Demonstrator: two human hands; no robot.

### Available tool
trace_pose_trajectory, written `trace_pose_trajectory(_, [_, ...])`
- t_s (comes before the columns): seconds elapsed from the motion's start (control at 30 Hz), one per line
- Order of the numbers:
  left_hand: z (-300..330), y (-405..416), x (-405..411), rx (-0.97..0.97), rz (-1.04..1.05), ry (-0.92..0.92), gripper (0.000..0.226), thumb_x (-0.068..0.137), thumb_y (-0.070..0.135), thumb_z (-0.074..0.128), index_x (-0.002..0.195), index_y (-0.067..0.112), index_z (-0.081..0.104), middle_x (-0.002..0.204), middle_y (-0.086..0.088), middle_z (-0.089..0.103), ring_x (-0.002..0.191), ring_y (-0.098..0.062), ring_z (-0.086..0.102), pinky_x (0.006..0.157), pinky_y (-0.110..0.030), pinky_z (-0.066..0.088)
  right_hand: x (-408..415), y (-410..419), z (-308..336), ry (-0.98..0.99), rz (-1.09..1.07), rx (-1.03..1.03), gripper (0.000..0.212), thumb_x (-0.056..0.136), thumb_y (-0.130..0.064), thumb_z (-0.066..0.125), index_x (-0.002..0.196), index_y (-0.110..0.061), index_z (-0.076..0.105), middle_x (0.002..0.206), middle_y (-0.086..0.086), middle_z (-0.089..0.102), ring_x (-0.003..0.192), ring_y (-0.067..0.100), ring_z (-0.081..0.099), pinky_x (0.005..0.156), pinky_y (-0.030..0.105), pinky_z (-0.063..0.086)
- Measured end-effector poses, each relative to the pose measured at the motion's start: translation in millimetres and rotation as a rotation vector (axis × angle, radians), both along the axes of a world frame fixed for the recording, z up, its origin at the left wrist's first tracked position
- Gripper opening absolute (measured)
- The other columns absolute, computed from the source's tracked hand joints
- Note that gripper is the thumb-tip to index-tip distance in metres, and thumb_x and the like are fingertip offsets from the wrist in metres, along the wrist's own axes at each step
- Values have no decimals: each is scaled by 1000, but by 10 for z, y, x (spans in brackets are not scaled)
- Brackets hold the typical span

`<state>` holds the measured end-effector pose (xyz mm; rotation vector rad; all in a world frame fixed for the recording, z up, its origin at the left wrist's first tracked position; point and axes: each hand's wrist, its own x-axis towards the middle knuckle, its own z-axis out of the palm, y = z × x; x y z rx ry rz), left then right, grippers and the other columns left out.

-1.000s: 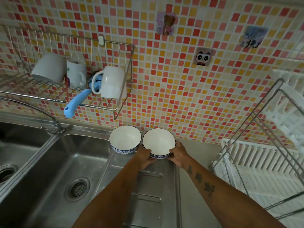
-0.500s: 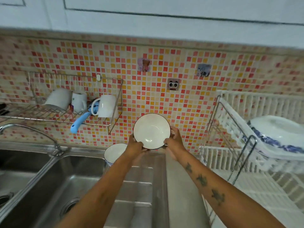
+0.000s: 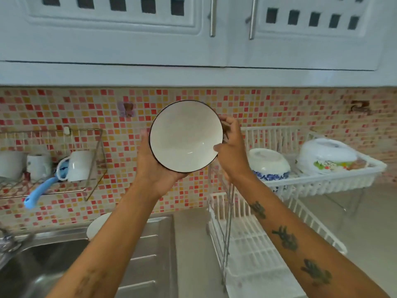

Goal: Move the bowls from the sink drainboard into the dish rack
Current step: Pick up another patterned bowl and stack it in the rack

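Observation:
I hold a white bowl (image 3: 185, 136) with a dark rim up in front of the tiled wall, its inside turned toward me. My left hand (image 3: 150, 166) cups it from below and behind on the left. My right hand (image 3: 231, 151) grips its right rim, thumb on the front edge. A second white bowl (image 3: 97, 225) stays on the steel drainboard (image 3: 159, 244), partly hidden by my left forearm. The white two-tier dish rack (image 3: 322, 183) stands to the right, level with the held bowl.
The rack's upper tier holds an upturned blue-patterned bowl (image 3: 268, 164) and a flowered dish (image 3: 326, 157); its lower tier (image 3: 253, 250) shows bare slats. A wire wall shelf (image 3: 53, 164) with mugs and a blue-handled tool hangs left. Sink basin (image 3: 38, 269) lower left, cupboards overhead.
Both hands have lifted one bowl off the drainboard, up and slightly right, tipping its inside toward me. The other bowl stayed put. The view has tilted upward.

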<state>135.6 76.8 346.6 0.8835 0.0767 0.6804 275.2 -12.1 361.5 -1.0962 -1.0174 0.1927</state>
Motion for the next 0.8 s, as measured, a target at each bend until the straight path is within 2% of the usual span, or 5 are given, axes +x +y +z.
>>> trace_pose_trajectory(0.2, [134,-383,493,52,-129,61,71,84,76,40,131,26,60,137,-14,59,124,-44,54,103,-69,36,504,-551,143,-71,-81,44,54,80,19,39,115,-22,44,111,-8,56,99,-3,57,79,16,51])
trace_pose_trajectory(0.3, [192,-594,744,104,-20,71,63,85,72,38,115,26,68,122,-9,70,111,-37,65,94,-62,49,737,-780,223,-10,-15,-10,20,95,-22,44,111,-34,49,117,-7,57,111,18,57,94,44,51])
trace_pose_trajectory(0.4, [278,-739,941,241,74,108,54,90,67,34,110,31,68,105,-1,76,94,-25,72,82,-46,59,935,-1006,347,37,-49,-134,51,97,-51,26,130,-20,49,134,1,52,126,26,51,107,51,41])
trace_pose_trajectory(0.63, [262,-838,1318,737,457,230,52,77,37,78,117,18,51,101,0,68,84,-16,69,64,-20,56,1312,-1210,422,58,-159,-466,79,91,-66,5,142,-19,44,154,7,36,143,26,30,116,50,18])
trace_pose_trajectory(0.8, [201,-842,1439,1001,538,342,64,64,40,87,115,30,49,113,4,61,94,-15,68,74,-29,62,1435,-1188,301,162,-101,-529,85,87,-73,9,143,-20,44,141,6,52,136,28,41,115,52,27])
